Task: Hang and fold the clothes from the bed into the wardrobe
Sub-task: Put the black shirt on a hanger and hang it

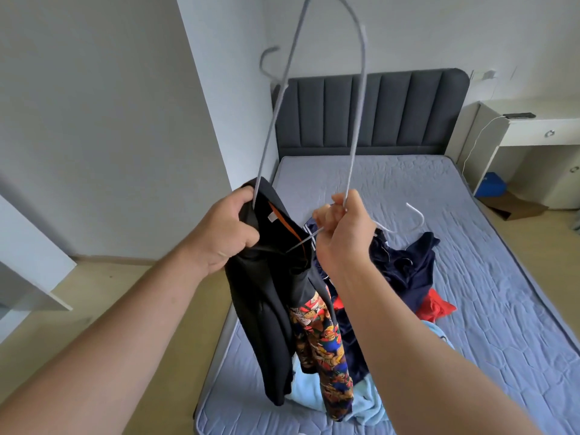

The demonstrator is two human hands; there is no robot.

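We are seeing a white desk (527,135) carrying a dark device (519,115), a white cable (477,136) hanging down, cardboard (514,207) lying beside it.

Looked like a home bedroom: held a quilted blue bed (423,189) with a padded dark headboard (376,111), strewn with loose clothes (408,271), flanked by a white desk (533,130), plain pale walls (94,89) and a wood-look floor (110,293).

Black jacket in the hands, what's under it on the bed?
A light blue cloth shows below its hem, with a navy garment and a red garment beside. Anything directly behind the jacket is covered.
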